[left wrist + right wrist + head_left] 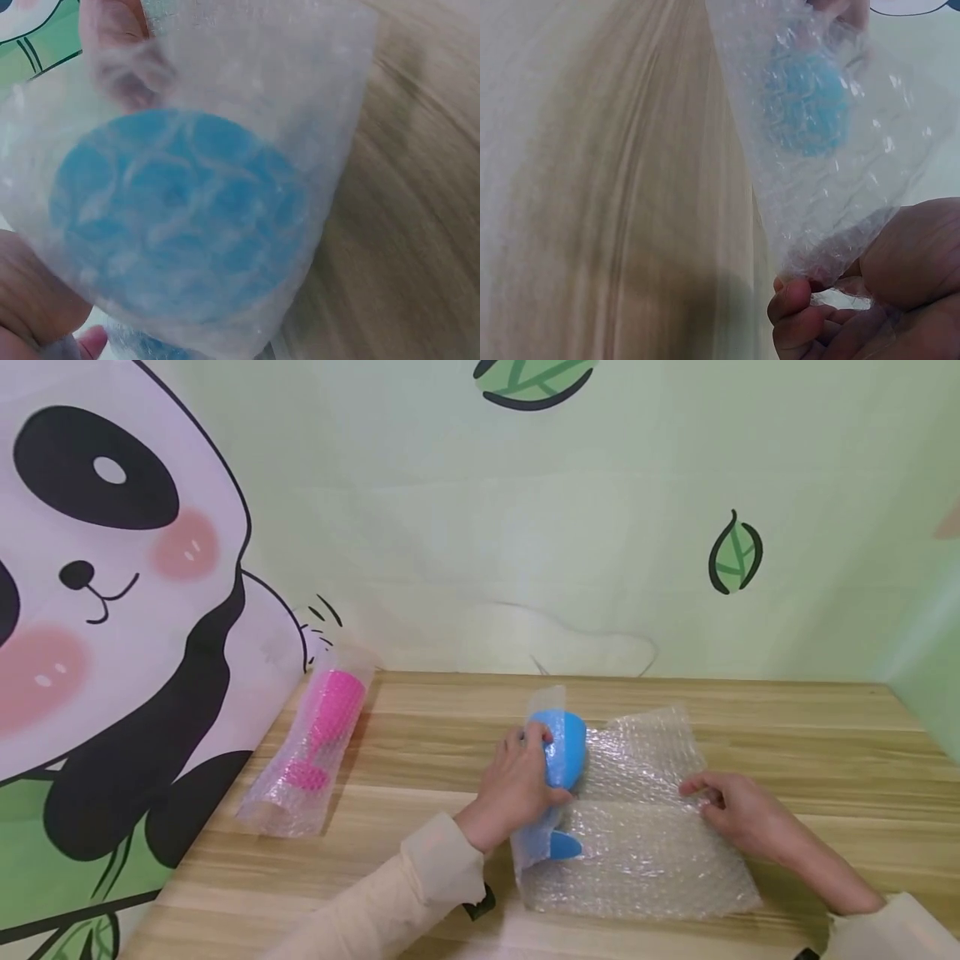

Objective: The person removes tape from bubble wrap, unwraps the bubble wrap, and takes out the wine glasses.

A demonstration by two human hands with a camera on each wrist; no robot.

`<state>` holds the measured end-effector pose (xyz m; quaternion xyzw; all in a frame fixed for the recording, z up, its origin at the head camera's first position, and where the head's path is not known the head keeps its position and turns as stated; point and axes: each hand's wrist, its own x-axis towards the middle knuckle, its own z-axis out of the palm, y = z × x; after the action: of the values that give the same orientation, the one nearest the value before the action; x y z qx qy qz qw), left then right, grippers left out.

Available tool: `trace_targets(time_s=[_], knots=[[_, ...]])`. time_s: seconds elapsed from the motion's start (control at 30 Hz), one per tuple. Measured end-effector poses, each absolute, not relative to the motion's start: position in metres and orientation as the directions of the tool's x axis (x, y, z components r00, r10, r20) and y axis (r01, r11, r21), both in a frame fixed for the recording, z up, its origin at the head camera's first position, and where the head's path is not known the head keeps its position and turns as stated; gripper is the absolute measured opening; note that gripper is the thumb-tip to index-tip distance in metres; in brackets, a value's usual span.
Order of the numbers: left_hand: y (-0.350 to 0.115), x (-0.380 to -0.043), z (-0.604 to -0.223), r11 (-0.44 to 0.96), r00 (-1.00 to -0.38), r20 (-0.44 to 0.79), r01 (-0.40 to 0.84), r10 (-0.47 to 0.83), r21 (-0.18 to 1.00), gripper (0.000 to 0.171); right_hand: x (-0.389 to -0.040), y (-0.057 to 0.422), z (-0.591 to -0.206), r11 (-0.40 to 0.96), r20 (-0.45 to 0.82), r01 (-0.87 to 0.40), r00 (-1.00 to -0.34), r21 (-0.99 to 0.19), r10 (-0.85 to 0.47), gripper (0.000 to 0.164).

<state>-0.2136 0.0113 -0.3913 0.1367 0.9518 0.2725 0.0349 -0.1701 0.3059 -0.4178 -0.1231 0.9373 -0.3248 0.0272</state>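
One blue goblet (576, 747), lying on its side along the left edge of a bubble-wrap sheet (645, 868), near the middle of the table (420, 702). Bowl at the far end, foot at the near end; a strip of the sheet folds over its left side (stem hidden beneath).

One left hand (513, 781), gripping the bowl through that fold, fingers over the far side, thumb on the near side.

One right hand (742, 814), at the sheet's opposite edge; the right wrist view shows its fingers curled, pinching the film against the thumb.

One pink goblet (337, 702), well apart at the left, fully sleeved in a bubble-wrap roll (281, 814).

One panda-print backdrop (420, 527), behind.

Step in hand, as judged: the first turn of wrapping the blue goblet, though a still cannot exclude unwrapping. If wrapping, the next move calls for a snug fold and a roll towards the right hand, the sheet held flat; a loose start could let the foot slip out.
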Motion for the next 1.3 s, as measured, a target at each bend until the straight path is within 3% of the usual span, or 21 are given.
trace_targets(time_s=[0.3, 0.63, 0.9, 1.3], knots=[[0.01, -0.21, -0.394, 0.762, -0.973, 0.018, 0.192, 0.231, 0.619, 0.069, -0.171, 0.305, -0.417, 0.755, 0.028, -0.21, -0.969, -0.621, -0.246, 0.029], [0.003, -0.211, -0.393, 0.764, -0.978, 0.029, 0.179, 0.206, 0.62, 0.074, -0.171, 0.31, -0.418, 0.754, 0.032, -0.207, -0.97, -0.623, -0.239, 0.028], [-0.001, -0.217, -0.394, 0.728, -0.981, 0.019, 0.157, 0.193, 0.667, 0.068, -0.171, 0.316, -0.419, 0.781, 0.052, -0.211, -0.973, -0.588, -0.224, 0.026], [-0.002, -0.216, -0.396, 0.722, -0.988, -0.048, 0.073, 0.146, 0.688, 0.07, -0.179, 0.326, -0.421, 0.785, 0.045, -0.214, -0.972, -0.582, -0.231, 0.024]])
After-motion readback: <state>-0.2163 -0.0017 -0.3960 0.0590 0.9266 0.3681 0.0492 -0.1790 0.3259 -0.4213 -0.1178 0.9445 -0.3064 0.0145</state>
